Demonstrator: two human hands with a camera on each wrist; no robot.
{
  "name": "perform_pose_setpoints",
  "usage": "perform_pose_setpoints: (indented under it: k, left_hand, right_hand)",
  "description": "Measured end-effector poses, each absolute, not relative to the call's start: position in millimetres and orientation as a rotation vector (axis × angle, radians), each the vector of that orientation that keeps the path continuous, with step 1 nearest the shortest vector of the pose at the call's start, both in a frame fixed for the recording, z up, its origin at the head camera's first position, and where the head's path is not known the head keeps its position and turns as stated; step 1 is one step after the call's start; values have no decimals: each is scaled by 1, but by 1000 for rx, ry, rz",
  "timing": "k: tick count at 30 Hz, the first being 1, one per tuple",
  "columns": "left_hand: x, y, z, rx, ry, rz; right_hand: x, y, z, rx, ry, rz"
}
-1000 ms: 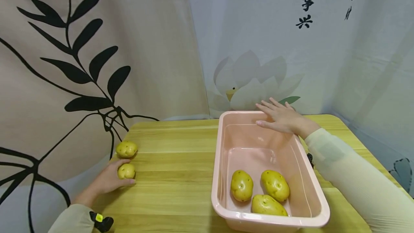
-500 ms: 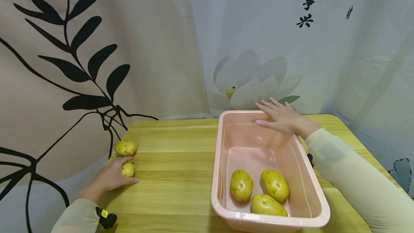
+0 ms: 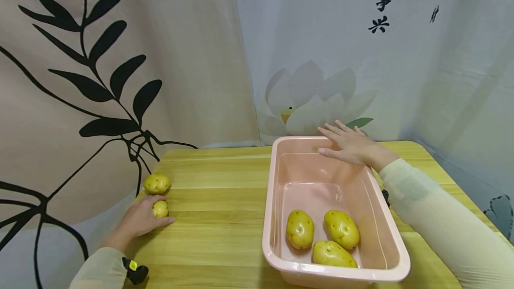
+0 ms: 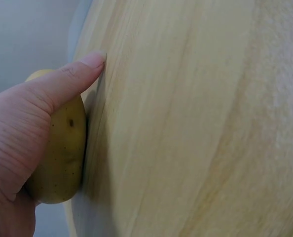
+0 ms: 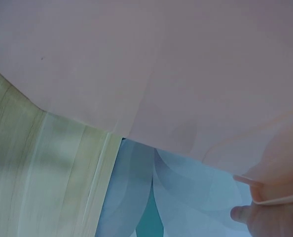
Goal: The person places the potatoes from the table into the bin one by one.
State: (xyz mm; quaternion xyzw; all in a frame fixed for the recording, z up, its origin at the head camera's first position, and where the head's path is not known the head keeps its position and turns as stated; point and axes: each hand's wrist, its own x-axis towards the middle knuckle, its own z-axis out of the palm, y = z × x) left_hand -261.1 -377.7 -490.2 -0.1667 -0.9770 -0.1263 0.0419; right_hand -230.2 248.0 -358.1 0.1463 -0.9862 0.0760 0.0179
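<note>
My left hand (image 3: 139, 219) reaches round a yellow potato (image 3: 160, 209) at the table's left edge. Thumb and fingers lie on either side of it, and the left wrist view shows the thumb (image 4: 70, 81) crossing over the potato (image 4: 62, 148), its tip near the tabletop. Another potato (image 3: 157, 183) sits just beyond that hand. My right hand (image 3: 353, 146) rests on the far right corner of a pink plastic tub (image 3: 268, 217), fingers spread and straight. Inside the tub lie three potatoes, a left one (image 3: 300, 229), a right one (image 3: 341, 229) and a near one (image 3: 334, 254).
The wood-grain table (image 3: 217, 217) stretches between the left hand and the tub. Behind it hang printed curtains (image 3: 201, 57) with leaves, a lotus and dark characters. The tub stands on the table's right half, its wall (image 5: 136, 64) filling much of the right wrist view.
My left hand has slid to the right and slightly away, covering more of the potato. The potato itself has barely shifted. My right hand and the tub have stayed put.
</note>
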Motion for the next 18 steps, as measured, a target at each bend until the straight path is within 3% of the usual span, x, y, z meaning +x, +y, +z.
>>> perform_pose_setpoints:
  k: [18]
  left_hand:
    - [-264,-378,-495,-488,-2983,-423]
  right_hand:
    - [-227,245,-354,464,-3072,243]
